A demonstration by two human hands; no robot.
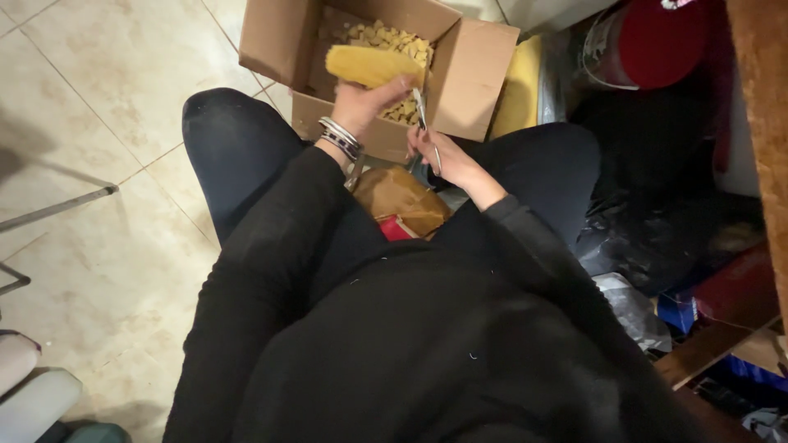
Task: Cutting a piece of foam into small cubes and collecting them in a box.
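below, open brown cardboard box point(476, 70)

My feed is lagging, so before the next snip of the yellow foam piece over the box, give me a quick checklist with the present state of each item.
1. Left hand has a firm grip on the yellow foam piece: ok, fingers wrap its lower end.
2. Right hand holds the scissors: ok.
3. Foam is over the open cardboard box: ok, it hangs above the cut yellow bits inside.
4. Blades are clear of the left fingers: cannot tell, they sit very close together.
5. Blades open or closed: cannot tell, too small and blurred.
6. Box flaps are out of the way: ok, folded outward.
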